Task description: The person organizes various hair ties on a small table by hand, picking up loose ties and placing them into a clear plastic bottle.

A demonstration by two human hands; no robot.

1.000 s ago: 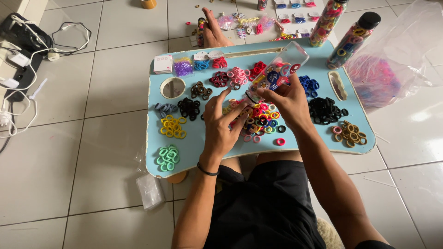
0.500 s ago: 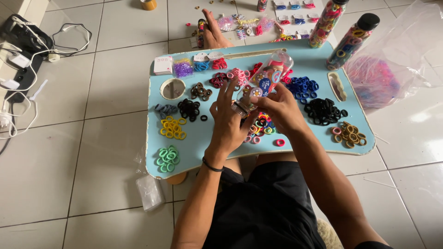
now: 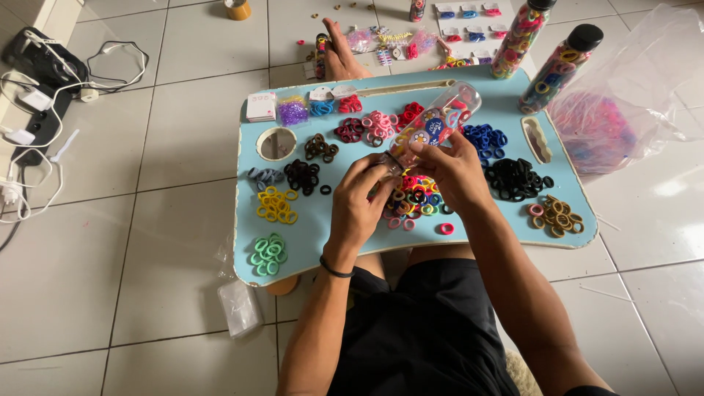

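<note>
Clear plastic tube (image 3: 434, 125) is in the right hand (image 3: 453, 170), fingers wrapped round its lower half. Long axis runs up-right, away from the body, open mouth low-left. Left hand (image 3: 364, 199) sits right at that mouth, fingertips pinched, prob on a hair tie, too small to confirm. Mixed tie pile (image 3: 415, 198) lies just under both hands on the blue lap table (image 3: 323, 242).

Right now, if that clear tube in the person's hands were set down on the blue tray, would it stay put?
Probably not. The clear tube is round and long, so lying flat it would likely roll on the smooth blue tray. Stood upright it looks tall and narrow, so apt to tip. Only partly filled with small hair bands, it seems light in the right hand.
</note>
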